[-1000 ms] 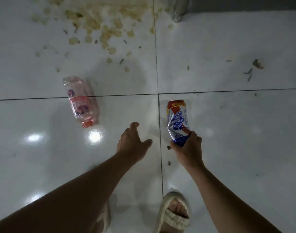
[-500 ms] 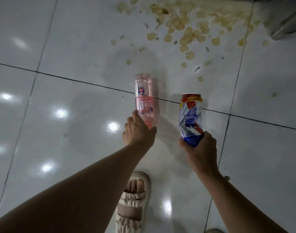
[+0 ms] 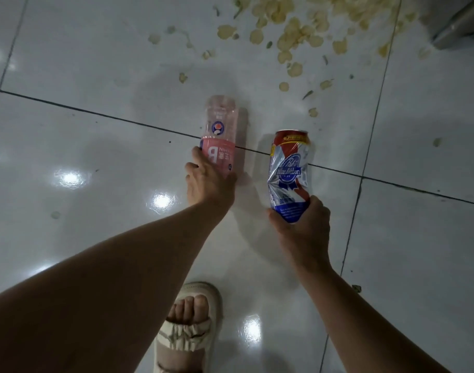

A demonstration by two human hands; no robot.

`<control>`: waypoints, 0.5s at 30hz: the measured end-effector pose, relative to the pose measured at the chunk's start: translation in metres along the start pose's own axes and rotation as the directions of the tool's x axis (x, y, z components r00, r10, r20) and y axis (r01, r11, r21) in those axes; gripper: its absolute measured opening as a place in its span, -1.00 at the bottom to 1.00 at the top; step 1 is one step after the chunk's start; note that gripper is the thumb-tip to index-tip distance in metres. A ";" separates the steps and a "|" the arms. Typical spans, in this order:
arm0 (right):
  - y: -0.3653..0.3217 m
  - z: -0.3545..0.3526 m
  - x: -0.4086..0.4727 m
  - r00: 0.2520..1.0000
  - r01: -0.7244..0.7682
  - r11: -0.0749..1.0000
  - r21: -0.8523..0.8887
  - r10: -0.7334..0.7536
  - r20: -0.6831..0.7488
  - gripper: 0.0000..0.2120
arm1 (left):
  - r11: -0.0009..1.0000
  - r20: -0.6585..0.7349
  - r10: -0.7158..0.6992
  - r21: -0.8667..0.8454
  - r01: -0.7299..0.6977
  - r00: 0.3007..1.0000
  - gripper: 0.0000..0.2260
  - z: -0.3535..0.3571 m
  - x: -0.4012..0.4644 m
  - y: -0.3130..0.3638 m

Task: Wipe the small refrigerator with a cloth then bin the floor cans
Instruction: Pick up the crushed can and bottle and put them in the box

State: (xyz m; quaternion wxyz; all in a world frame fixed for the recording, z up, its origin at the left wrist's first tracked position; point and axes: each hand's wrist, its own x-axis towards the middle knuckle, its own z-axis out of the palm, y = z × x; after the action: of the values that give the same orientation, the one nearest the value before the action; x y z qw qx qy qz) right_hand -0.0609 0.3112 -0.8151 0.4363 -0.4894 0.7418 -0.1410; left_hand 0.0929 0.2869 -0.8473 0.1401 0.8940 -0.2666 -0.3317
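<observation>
Right hand [image 3: 303, 227] grips 1 crumpled can [image 3: 288, 176]; left hand [image 3: 210, 184] curls around pink bottle [image 3: 221, 138].

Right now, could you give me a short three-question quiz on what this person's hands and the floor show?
1. True or false: the right hand grips a crushed can.
2. What does the left hand grasp? A) a cloth B) a pink plastic bottle C) a sandal
3. What lies scattered on the floor tiles at top right?

Key: 1 true; 2 B; 3 spilled chips.
</observation>
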 end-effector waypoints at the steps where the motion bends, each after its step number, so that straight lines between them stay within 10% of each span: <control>1: -0.002 -0.006 -0.002 1.000 0.001 1.000 -0.001 -0.001 -0.003 -0.29 | 1.000 0.000 0.011 0.010 -0.011 1.000 -0.34 -0.003 -0.004 0.002; 15: -0.114 -0.199 -0.103 0.998 0.026 0.999 0.029 -0.024 -0.053 -0.27 | 0.984 0.010 0.172 0.053 -0.172 0.985 -0.45 -0.154 -0.175 0.130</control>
State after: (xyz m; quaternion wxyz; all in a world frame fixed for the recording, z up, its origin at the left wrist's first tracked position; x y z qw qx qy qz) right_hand -0.1336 0.3007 -0.5748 0.4220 -0.4883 0.7447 -0.1701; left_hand 0.0343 0.2913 -0.5875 0.1435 0.8702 -0.3520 -0.3134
